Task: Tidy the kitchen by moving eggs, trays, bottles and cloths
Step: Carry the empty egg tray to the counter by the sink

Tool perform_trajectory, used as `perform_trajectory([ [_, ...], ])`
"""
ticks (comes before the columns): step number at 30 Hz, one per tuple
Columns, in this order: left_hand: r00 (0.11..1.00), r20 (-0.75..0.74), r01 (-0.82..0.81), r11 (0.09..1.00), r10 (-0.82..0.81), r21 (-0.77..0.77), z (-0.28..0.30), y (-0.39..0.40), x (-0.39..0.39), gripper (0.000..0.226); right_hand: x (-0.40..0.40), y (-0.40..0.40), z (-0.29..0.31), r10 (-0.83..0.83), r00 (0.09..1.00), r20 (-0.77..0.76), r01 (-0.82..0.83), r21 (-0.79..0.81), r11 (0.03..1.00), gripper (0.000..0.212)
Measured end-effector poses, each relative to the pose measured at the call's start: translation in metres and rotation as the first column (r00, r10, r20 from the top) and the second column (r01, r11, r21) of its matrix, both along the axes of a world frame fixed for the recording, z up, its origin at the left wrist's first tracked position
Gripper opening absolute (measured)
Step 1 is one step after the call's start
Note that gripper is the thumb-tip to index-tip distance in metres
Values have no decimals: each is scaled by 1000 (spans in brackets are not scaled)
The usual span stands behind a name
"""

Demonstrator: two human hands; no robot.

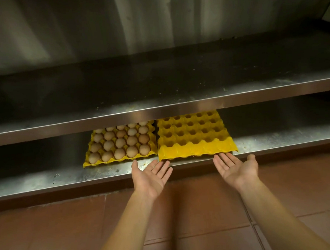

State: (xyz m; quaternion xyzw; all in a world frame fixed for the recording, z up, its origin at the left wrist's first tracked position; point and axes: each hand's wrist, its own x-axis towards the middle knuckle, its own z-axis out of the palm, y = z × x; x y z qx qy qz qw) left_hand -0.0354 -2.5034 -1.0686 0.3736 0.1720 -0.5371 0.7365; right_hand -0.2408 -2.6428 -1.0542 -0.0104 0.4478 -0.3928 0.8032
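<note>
Both hands reach palm-up toward the lower stainless steel shelf point(48, 182): the left hand point(151, 177) and the right hand point(236, 167) are spread wide open and hold nothing. Their fingertips lie at the front edge of the empty yellow moulded egg tray stack point(194, 136), the right hand's just under its near lip, the left hand's at its near-left corner; whether skin touches tray I cannot tell.

That empty stack sits at the shelf's front edge, its near lip slightly overhanging. Just beside it on the left, touching or nearly so, is a yellow tray filled with brown eggs point(121, 145), partly hidden beneath the upper steel shelf point(159, 113).

The risk, as I judge it, lies in that neighbour. If the empty stack is slid out crookedly, its edge could drag the full tray toward the shelf lip above the red tiled floor point(185, 210), and eggs could roll or break. Lifting too steeply could also knock the stack against the upper shelf and spill it from the open palms.
</note>
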Motion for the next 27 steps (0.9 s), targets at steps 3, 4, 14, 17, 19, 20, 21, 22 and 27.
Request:
perform_trajectory([
  [3, 1000, -6, -5, 1000, 5, -28, -1, -2, 2, 85, 3, -3, -2, 2, 999, 37, -2, -16, 1000, 81],
  [4, 1000, -5, -3, 999, 3, -37, -2, -3, 2, 84, 4, -4, -2, -1, 999, 48, 2, -23, 1000, 81],
  [14, 999, -20, -46, 996, 45, -70, -1, -13, 4, 82, 16, -13, 4, 12, 989, 146, -1, -70, 998, 83],
  [17, 1000, -8, -30, 998, 30, -57, -1, -13, 0, 83, 15, -15, 5, 9, 988, 155, 4, -87, 996, 83],
  [19, 1000, -5, -26, 998, 26, -59, -1, -12, 0, 84, 15, -16, 5, 7, 989, 151, 6, -89, 996, 82],
  [20, 1000, -5, -25, 998, 25, -63, -1, -11, 0, 84, 15, -16, 5, 8, 989, 147, 6, -89, 996, 81],
  [21, 1000, -6, -26, 997, 25, -68, -1, -11, 1, 85, 15, -16, 5, 8, 990, 142, 4, -88, 996, 81],
  [22, 1000, -7, -25, 997, 25, -73, -1, -11, 1, 86, 15, -16, 5, 9, 990, 138, 3, -84, 996, 81],
  [27, 1000, -16, -24, 995, 23, -102, 1, -10, 3, 88, 15, -12, 8, 20, 991, 132, -10, -80, 997, 81],
])
